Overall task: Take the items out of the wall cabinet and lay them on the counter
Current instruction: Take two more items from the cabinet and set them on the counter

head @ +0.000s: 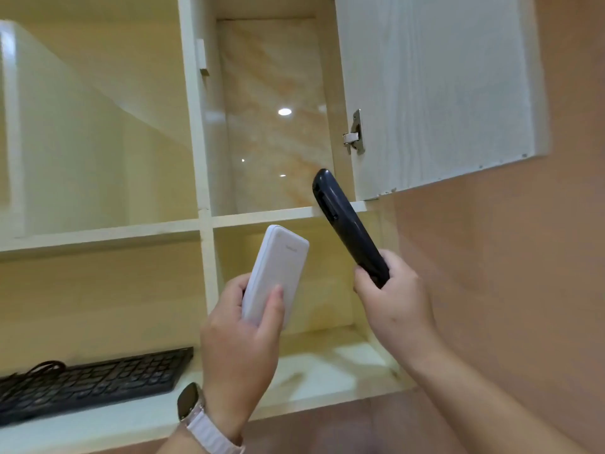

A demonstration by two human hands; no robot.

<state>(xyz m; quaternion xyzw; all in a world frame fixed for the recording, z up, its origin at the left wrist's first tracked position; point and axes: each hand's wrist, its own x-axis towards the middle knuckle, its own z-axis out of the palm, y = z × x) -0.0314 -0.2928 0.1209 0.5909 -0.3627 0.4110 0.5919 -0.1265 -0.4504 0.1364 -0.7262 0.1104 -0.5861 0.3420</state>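
Head view, looking up into the wall cabinet [203, 224]. The left hand [235, 342] is gripping a white slab [276, 276], perhaps a power bank, by its lower end, thumb lying across the face and fingers wrapping the far edge. The right hand [393, 299] is clenching the lower end of a black remote [347, 224], which is pointing toward 11 o'clock with its tip crossing the shelf edge [278, 213]. Both items are sitting in front of the lower right compartment, clear of its floor. A black keyboard [88, 381] with its cable is lying in the lower left compartment, at 8 o'clock from the hands. The upper compartments are showing nothing inside. The door [432, 90] is standing open at 1 o'clock. The counter is lying out of view.

Judged stage: two items are out and in hand, and neither is lying on the counter yet; the keyboard is waiting.

Risks. Each item is being held by one end only, so most of its length is overhanging the grip; a loosening hold during lowering could let it pivot and fall. The remote's tip is passing close to the shelf edge and the door's lower corner, and a careless swing could knock it loose. The keyboard's cable could snag on the compartment when that item is being drawn out.
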